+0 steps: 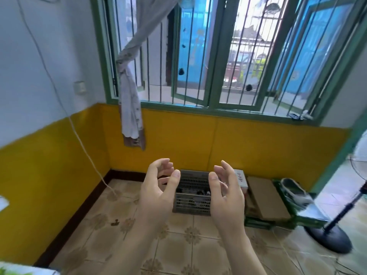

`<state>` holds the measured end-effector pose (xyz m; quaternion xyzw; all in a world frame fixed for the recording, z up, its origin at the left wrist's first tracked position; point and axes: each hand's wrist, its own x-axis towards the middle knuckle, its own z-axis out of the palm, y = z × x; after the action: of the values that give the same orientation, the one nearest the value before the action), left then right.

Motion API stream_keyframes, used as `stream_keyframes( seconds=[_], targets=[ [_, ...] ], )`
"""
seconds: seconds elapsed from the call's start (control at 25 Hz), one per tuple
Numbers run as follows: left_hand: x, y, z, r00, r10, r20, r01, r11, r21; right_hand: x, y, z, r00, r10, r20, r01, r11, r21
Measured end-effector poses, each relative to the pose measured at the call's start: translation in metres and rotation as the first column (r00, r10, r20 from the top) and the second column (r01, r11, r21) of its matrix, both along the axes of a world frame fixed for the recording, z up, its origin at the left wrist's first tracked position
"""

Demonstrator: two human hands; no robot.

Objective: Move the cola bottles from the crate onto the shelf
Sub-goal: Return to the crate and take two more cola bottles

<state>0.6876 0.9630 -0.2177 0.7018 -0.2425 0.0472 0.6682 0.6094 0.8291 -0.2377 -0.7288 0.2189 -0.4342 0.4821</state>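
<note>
Corner of a lived-in room in a home, not a shop or lab. Walls are pale blue-white above with a glossy yellow painted lower band (178,139) and a dark skirting strip. Large green-framed window with vertical metal bars (208,56), panes swung open, a street and buildings outside. Pale patterned fabric curtain (130,108) knotted and hanging at the window's left side. White wall switch (80,87) and a loose white cable (79,135) trailing down. Beige floor tiles with brown floral motifs (178,241). Black-based pedestal fan (333,235) at the right, flattened brown cardboard (264,197) on green boxes beside it.
</note>
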Motion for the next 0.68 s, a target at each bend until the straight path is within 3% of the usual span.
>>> stream_keyframes(
  seconds=[0.32,0.68],
  targets=[
    [0.011,-0.065,-0.014,0.996,-0.088,-0.012,0.088,0.996,-0.013,-0.006,-0.055,-0.012,0.997,-0.060,-0.044,0.062,0.997,0.053],
    [0.104,-0.121,-0.041,0.990,-0.135,-0.047,0.137,0.990,0.036,0.076,-0.109,-0.029,0.991,-0.089,-0.104,0.096,0.993,0.074]
  ],
)
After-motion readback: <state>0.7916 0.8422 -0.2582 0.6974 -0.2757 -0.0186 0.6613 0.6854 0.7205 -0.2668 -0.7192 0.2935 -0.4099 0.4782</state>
